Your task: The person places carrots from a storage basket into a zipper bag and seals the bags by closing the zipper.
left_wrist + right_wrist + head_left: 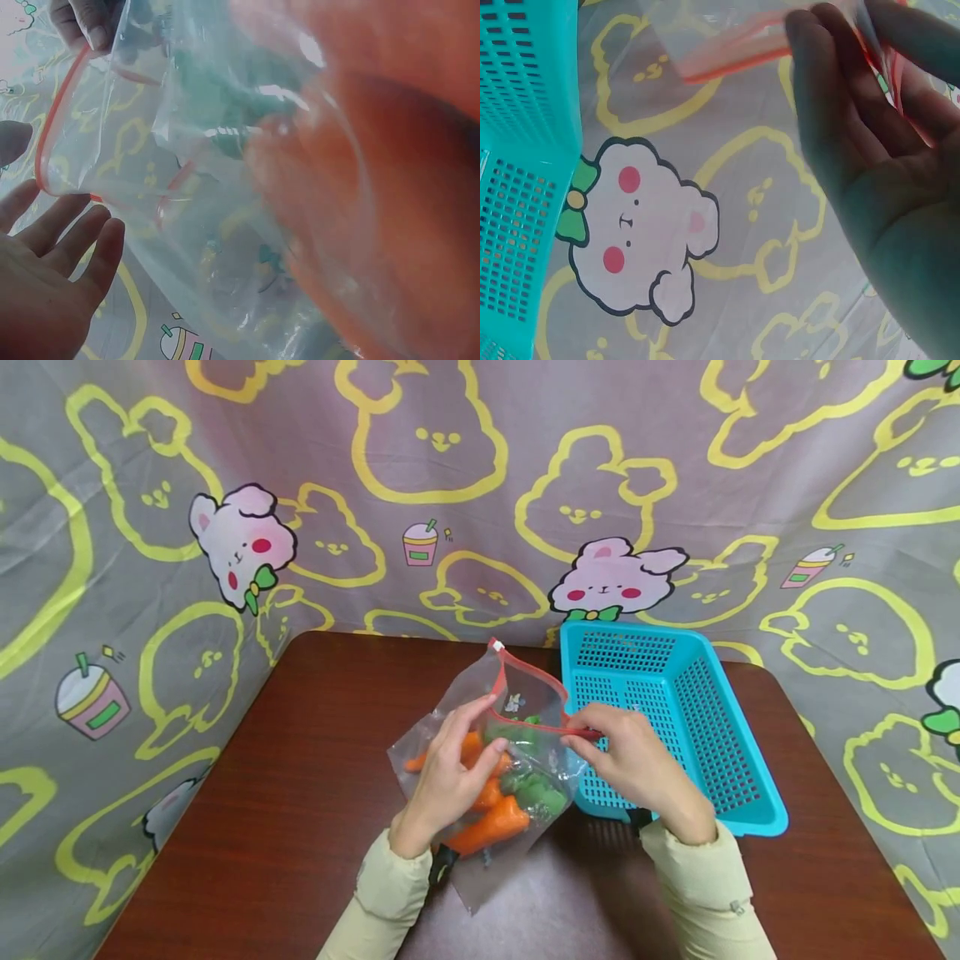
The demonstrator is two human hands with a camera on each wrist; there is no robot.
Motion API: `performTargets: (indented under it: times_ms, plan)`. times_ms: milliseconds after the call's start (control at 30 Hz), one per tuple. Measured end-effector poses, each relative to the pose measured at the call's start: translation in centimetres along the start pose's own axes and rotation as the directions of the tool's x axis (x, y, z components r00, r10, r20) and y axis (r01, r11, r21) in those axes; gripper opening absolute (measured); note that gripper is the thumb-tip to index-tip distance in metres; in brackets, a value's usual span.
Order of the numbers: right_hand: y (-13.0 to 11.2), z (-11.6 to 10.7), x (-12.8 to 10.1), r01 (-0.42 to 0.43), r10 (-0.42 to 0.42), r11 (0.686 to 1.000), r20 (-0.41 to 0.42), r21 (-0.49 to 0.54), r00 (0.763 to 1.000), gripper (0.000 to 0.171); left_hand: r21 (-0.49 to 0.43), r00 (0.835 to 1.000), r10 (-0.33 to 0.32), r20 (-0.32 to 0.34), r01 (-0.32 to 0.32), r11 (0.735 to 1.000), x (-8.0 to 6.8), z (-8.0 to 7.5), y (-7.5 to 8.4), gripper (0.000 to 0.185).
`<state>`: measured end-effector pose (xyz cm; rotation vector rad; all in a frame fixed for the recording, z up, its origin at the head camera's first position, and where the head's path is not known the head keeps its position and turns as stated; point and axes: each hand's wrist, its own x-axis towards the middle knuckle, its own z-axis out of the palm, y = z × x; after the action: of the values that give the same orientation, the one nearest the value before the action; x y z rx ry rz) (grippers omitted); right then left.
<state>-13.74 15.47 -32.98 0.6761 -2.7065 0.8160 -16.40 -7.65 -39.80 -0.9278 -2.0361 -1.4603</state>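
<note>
A clear zip bag (450, 693) with a red zip edge and a white slider is held up over the table, its mouth spread. Several orange carrots (501, 827) and green pieces (536, 793) show through the plastic. My right hand (633, 760) pinches the red edge at the right corner of the mouth. At the left side, my left hand (450, 777) lies along the bag, fingers extended and thumb apart. Its fingertips (109, 232) meet the red edge in the left wrist view. The right wrist view shows the right fingers (814, 97) bent around the edge.
A turquoise plastic basket (693, 735) with a slotted base stands at the right, beside my right hand. The dark brown table (300, 760) is bounded behind and at the sides by a grey curtain (480, 527) printed with yellow outlines and rabbits.
</note>
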Motion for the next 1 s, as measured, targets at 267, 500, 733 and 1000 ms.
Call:
performTargets:
  times_ms: [267,500,733,1000]
  plan:
    - [0.3,-0.3,0.1,0.113,-0.11,0.993,-0.111,0.022,0.988,0.018,0.021,0.999,-0.026,-0.022,0.026,0.999,0.0,-0.2,-0.3,0.05]
    - [0.2,-0.8,0.1,0.168,-0.153,0.978,-0.118,0.127,0.981,0.028,0.064,0.99,-0.088,-0.109,0.095,0.993,0.2,-1.3,-0.9,0.043]
    - [0.1,-1.2,-0.1,0.206,-0.195,0.956,-0.075,0.211,0.978,0.028,0.059,0.929,-0.306,-0.209,0.324,0.944,0.2,-2.4,-1.4,0.038]
    - [0.3,-1.8,-0.5,0.222,-0.241,0.919,0.021,0.325,0.97,0.027,0.045,0.853,-0.493,-0.17,0.506,0.861,0.2,-3.2,-1.8,0.042]
